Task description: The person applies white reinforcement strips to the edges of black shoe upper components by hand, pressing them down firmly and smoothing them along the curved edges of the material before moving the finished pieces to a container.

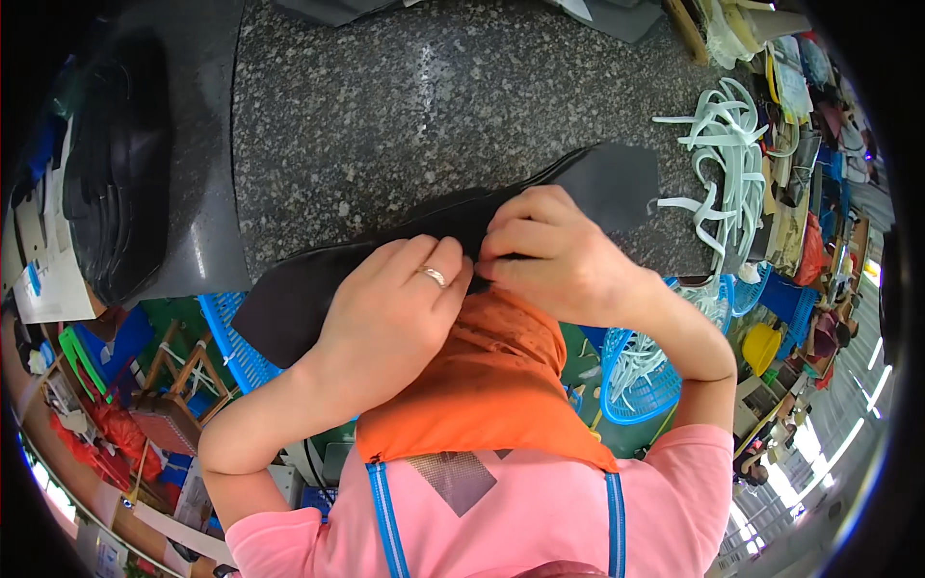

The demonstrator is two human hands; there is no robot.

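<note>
- You're bent over the near edge of the stone table (385,125), the dark sheet (609,188) slanting from about 8 to 2 o'clock across it, its left end overhanging, seemingly so the middle sits close to you.
- Your left hand (385,306) lies over the sheet, apparently steadying it; its thumb is hidden, so I can't tell whether it's gripping.
- Your right hand (564,258) curls in just beside it, fingers and thumb pinched on the sheet's middle, likely for fine control.
- Pale strips (729,159) heap at 2 o'clock, probably for easy reach.
- A dark pile (118,197) rests towards 9, well apart, leaving you elbow room.
</note>
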